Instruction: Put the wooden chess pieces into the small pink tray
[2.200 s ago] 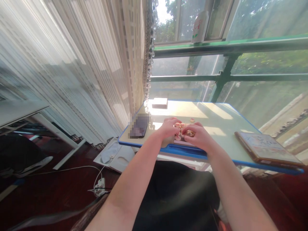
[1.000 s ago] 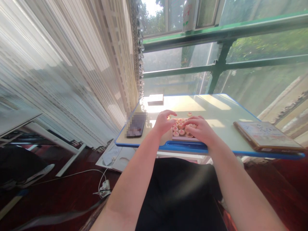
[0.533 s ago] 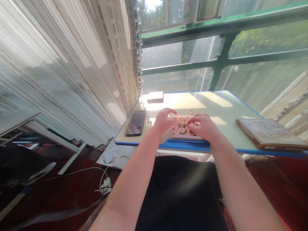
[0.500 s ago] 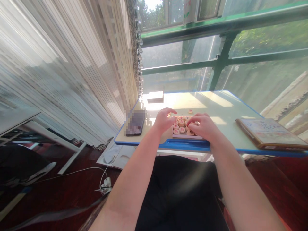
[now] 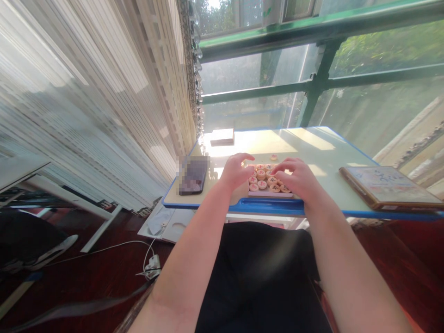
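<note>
Round wooden Chinese chess pieces (image 5: 262, 184) with red and black characters sit in rows in a shallow box (image 5: 270, 194) at the table's near edge. My left hand (image 5: 236, 173) rests at the box's left side, its thumb and fingers apart in a curve and nothing seen between them. Over the right part of the box, my right hand (image 5: 294, 176) has its fingers bent and spread above the pieces, covering some of them. One single chess piece (image 5: 274, 157) lies on the tabletop just beyond the box.
The pale table (image 5: 312, 152) has a blue rim. On it are a dark tablet-like device (image 5: 194, 175) at left, a white box (image 5: 222, 137) at the back and a flat brown-edged case (image 5: 391, 187) at right. A curtain (image 5: 149, 83) hangs on the left; windows stand behind.
My right hand has lifted slightly and moved off the near-right pieces, so more black-lettered ones show. The left hand stays at the box's side. The whole view has shifted a little.
</note>
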